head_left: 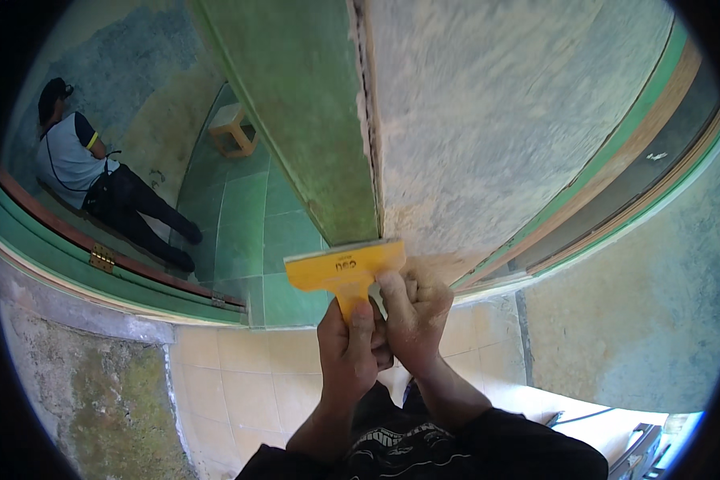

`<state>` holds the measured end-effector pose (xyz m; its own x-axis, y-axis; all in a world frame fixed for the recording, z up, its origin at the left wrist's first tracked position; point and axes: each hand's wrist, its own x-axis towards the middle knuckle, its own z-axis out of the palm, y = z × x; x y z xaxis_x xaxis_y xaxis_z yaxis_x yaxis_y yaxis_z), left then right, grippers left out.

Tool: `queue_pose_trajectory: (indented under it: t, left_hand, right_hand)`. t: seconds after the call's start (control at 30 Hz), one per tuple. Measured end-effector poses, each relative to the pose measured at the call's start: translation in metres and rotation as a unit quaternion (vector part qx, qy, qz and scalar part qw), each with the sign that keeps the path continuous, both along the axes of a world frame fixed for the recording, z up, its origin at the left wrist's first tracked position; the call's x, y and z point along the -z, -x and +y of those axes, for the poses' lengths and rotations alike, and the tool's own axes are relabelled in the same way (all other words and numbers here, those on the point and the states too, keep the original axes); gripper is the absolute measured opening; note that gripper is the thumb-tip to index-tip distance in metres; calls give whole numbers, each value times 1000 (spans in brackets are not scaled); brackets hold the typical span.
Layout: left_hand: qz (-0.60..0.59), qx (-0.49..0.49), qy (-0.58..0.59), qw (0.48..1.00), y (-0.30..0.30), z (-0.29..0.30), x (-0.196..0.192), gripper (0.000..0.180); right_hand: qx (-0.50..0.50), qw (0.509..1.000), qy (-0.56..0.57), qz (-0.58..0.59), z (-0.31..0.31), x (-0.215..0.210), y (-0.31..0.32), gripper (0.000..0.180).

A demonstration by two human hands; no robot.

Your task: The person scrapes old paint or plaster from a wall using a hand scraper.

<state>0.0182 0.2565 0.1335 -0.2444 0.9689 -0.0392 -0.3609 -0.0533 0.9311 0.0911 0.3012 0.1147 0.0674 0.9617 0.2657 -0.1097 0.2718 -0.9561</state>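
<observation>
A yellow wide-bladed scraper [340, 272] spans the middle of the view, its blade edge at the lower end of a green-painted wooden post [296, 104]. My left hand [349, 344] is closed around the scraper's handle, thumb lying along it. My right hand [420, 316] grips the right side of the scraper head, with its thumb pressed on the yellow face and the other fingers curled. Beside the post, a rough crack runs along the seam with the grey plastered wall [496, 104]. Whether the blade actually touches the paint is hard to tell.
Through the doorway on the left, a person [84, 160] in a cap stands near a patchy wall. A small plastic stool [232, 130] stands on green floor tiles [244, 204]. The door frame [168, 290] carries a brass hinge [102, 258]. A wooden window frame [616, 184] curves at right.
</observation>
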Motion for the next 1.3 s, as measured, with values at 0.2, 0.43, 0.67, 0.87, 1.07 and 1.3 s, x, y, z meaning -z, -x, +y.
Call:
queue_pose_trajectory:
  t: [0.2, 0.43, 0.67, 0.87, 1.07, 1.3]
  left_hand:
    - [-17, 37, -12, 999, 3, -3, -3, 23]
    - [23, 16, -39, 999, 1, 4, -10, 24]
    - [23, 43, -30, 998, 3, 7, -17, 26]
    - [44, 28, 4, 999, 11, 1, -15, 24]
    - [-4, 37, -14, 999, 21, -3, -14, 25]
    - [-11, 38, 5, 999, 23, -6, -22, 22]
  right_hand:
    - [-19, 992, 55, 108, -4, -15, 4, 14]
    - [3, 998, 38, 52, -2, -19, 0, 15]
    - [6, 995, 52, 83, 0, -30, -1, 16]
    - [21, 999, 18, 24, 3, -31, 8, 12]
    - [17, 999, 12, 44, 0, -35, 18, 16]
    - [13, 1000, 4, 22, -4, -41, 23, 15]
